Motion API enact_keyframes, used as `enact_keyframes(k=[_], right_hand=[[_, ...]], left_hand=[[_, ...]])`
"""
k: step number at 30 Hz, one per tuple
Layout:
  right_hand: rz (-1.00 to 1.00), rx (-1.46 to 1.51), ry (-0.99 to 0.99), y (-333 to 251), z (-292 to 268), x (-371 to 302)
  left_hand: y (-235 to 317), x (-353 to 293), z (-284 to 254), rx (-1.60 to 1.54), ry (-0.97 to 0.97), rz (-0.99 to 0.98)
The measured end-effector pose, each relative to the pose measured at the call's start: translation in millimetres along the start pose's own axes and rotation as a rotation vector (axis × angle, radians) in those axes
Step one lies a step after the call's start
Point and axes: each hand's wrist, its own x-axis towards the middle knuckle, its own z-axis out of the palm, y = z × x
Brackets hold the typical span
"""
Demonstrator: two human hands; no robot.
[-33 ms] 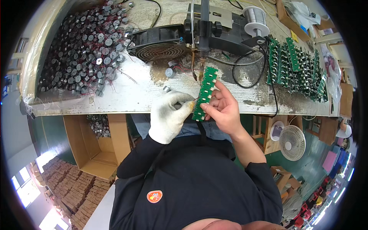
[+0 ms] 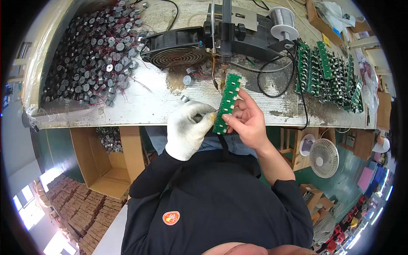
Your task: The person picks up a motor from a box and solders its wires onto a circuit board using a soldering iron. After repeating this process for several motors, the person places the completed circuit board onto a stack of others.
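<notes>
Worktop (image 2: 144, 106): white; round wired components (image 2: 102, 55) far L.
R hand (image 2: 250, 125): grips green PCB (image 2: 228, 98).
Gloved L hand (image 2: 185, 129): pinched closed nr PCB edge, contents unclear.

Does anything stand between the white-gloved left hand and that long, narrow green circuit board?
Nothing visible does. The white-gloved left hand is right beside the green circuit board, which the bare right hand grips from the right; whether glove and board touch is unclear.
</notes>
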Motion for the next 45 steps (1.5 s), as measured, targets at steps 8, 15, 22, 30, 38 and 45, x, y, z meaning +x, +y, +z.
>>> enact_keyframes(k=[8,15,22,30,38,45], right_hand=[[0.008,0.1,-0.062,-4.5,-4.0,2.0],[-0.001,0.054,-0.043,-0.6,-3.1,1.8],[-0.01,0.053,-0.053,2.1,-3.7,2.1],[-0.014,0.041,-0.065,-1.0,-1.7,0.6],[0.004,0.062,-0.067,-3.5,-1.8,-0.5],[0.008,0.057,-0.075,-4.9,0.1,0.8]], left_hand=[[-1.6,-4.3,9.0,0.183,0.09,0.19],[-2.4,-3.1,8.7,0.186,0.093,0.207],[-5.8,-2.4,8.3,0.123,0.042,0.132],[-7.6,-0.8,13.7,0.061,0.063,0.088],[-10.0,8.4,6.6,0.059,0.07,0.078],[-2.4,17.4,1.8,-0.119,-0.009,-0.107]])
